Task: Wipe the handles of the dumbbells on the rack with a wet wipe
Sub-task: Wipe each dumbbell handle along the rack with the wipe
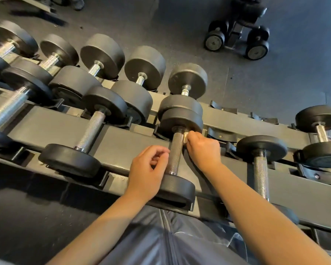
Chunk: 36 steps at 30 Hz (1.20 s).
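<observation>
Here, right hand (pixel 203 148) pinched a wipe (pixel 185 137) against the dumbbell handle (pixel 175 153); left hand (pixel 147 169) rested loosely curled beside it, holding nothing.

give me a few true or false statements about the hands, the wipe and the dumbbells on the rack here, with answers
1. The right hand presses a wet wipe against the far end of a dumbbell handle. True.
2. The left hand holds the wipe. False: it holds nothing, fingers loosely curled beside the handle.
3. The dumbbell being wiped has been lifted off the rack. False: it sits in its cradle.
4. More dumbbells stand on the floor beyond the rack. True.
</observation>
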Motion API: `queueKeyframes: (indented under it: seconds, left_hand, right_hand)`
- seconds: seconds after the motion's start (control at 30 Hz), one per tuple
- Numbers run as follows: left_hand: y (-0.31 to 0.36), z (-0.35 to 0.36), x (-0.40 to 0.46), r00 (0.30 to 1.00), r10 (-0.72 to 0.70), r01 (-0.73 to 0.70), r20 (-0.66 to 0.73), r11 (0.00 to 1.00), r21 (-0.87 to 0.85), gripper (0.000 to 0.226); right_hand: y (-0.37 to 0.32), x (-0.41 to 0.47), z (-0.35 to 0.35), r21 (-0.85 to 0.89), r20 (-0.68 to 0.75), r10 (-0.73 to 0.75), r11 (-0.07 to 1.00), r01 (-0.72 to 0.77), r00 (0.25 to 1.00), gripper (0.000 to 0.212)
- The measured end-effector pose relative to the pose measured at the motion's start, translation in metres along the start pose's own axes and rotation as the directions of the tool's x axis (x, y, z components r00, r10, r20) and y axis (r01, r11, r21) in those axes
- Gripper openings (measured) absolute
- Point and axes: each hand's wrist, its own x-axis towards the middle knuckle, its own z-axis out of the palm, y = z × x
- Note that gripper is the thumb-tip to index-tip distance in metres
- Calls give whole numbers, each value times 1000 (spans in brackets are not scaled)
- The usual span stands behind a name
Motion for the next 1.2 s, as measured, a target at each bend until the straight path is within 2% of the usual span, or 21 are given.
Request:
queueKeyframes:
  seconds: [0.07, 0.13, 0.23, 0.33, 0.43, 0.53, 0.6, 0.73, 0.8, 0.87, 0.93, 1.0, 1.1, 1.2]
  left_hand:
    - [-3, -2, 2, 999, -33, 33, 41, 999, 2, 19]
    - [-5, -3, 1, 996, -54, 56, 69, 998, -23, 21]
    - [-4, -1, -1, 997, -82, 82, 0, 994, -78, 17]
    - [-6, -1, -7, 1000, -3, 2, -15, 998, -64, 22]
    - [-6, 2, -17, 990, 136, -138, 33, 989, 46, 29]
    - [-11, 5, -17, 985, 170, -170, 7, 982, 84, 28]
    - [-13, 6, -15, 982, 189, -187, -9, 977, 100, 27]
    - [-12, 6, -16, 978, 208, -206, -15, 974, 92, 28]
    - [-12, 5, -16, 975, 220, -217, -24, 972, 95, 28]
    - [-14, 5, -16, 974, 227, -223, -27, 970, 97, 28]
    - [-15, 6, -16, 974, 226, -222, -28, 970, 95, 28]
    - [-16, 7, -16, 970, 236, -229, -53, 968, 104, 27]
    - [-18, 8, -16, 966, 246, -235, -78, 964, 124, 26]
    - [-18, 8, -16, 958, 272, -259, -91, 957, 133, 26]
  right_hand:
    - [-5, -3, 7, 20, 14, 50, 999, -51, 999, 27]
    - [-8, -6, 9, 78, -22, 116, 990, -114, 993, 19]
    - [-6, -5, 1, 149, -132, 178, 976, -158, 975, 19]
    - [-3, 3, -11, 97, -235, 127, 989, -107, 964, 16]
    - [0, 7, -14, 16, -200, -17, 1000, 21, 980, 10]
    - [3, 3, -7, 20, -162, -89, 995, 94, 983, 9]
    - [3, -1, -4, 31, -161, -82, 996, 88, 984, 4]
    - [1, -3, 2, 6, -69, -70, 998, 70, 995, 25]
    - [-3, -4, 3, 48, -50, -18, 999, 20, 999, 22]
    - [-7, -4, -1, 89, -109, 84, 993, -74, 991, 12]
    - [-7, 1, -11, 104, -212, 142, 987, -122, 967, 12]
    - [-4, 12, -22, 97, -253, 70, 994, -47, 965, 14]
    - [-6, 21, -30, 48, -150, -114, 991, 122, 982, 3]
    - [-18, 10, -27, 150, 56, -120, 982, 111, 991, 18]
